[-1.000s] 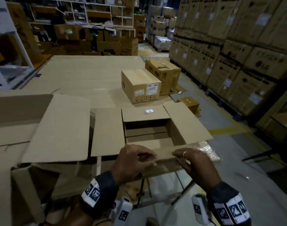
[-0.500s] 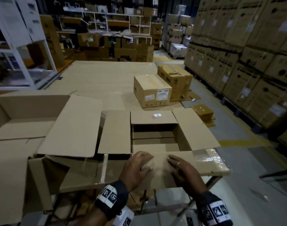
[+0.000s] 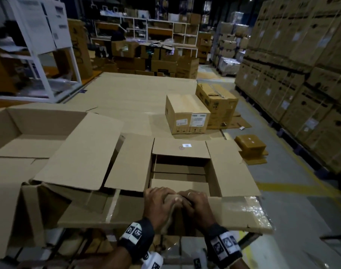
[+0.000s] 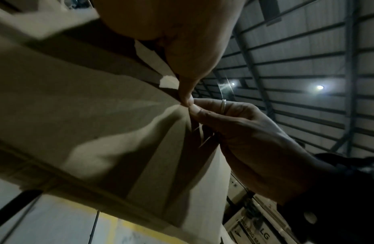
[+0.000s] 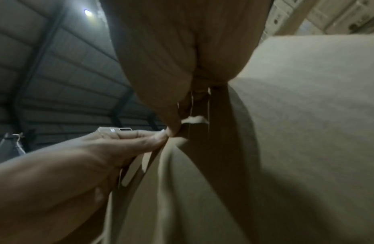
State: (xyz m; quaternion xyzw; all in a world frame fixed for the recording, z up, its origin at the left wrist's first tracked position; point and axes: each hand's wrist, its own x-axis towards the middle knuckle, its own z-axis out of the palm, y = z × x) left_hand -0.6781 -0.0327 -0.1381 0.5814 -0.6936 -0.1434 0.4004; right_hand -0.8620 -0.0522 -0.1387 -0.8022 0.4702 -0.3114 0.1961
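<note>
An open brown cardboard box (image 3: 180, 171) stands in front of me with its flaps spread outward. Both hands sit side by side on its near flap (image 3: 224, 214), which buckles between them. My left hand (image 3: 159, 200) curls its fingers over the flap's edge, thumb on the outer face. My right hand (image 3: 196, 202), with a ring on one finger, grips the same edge beside it. In the left wrist view the left hand (image 4: 188, 69) and right hand (image 4: 244, 125) meet thumb to thumb on the creased cardboard (image 4: 98, 107). The right wrist view shows the same pinch on the flap (image 5: 286, 132).
A larger open box (image 3: 39, 133) lies to the left, its flap overlapping. Two closed cartons (image 3: 187, 113) (image 3: 218, 101) and a small flat parcel (image 3: 250, 144) sit on the floor beyond. Stacked cartons (image 3: 301, 74) wall the right aisle. A white rack (image 3: 39, 45) stands far left.
Both hands have slid together on the near flap until the thumbs touch, and the flap has creased between them. My head has lifted, so the view reaches further ahead.
</note>
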